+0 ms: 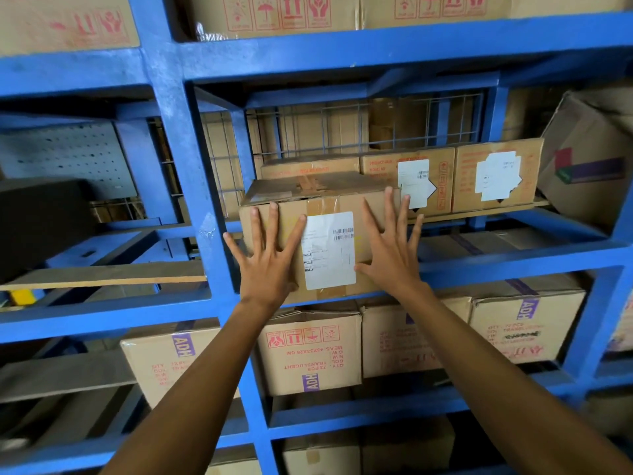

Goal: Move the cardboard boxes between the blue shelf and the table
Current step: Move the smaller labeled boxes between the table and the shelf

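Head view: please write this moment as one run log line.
left hand: flat on box front | right hand: flat on box front | box: on blue shelf, front overhanging

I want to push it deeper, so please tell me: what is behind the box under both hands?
Directly behind the box, another cardboard box shows its top edge, with wire mesh further back. The gap between them is hidden.

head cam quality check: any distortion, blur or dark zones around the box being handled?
Head view: wide-angle bowing bends the blue shelf beams near the edges; the front cardboard box, left hand and right hand are sharp and evenly lit; forearms blur slightly at the bottom; the left bay and lower shelves sit in shadow.
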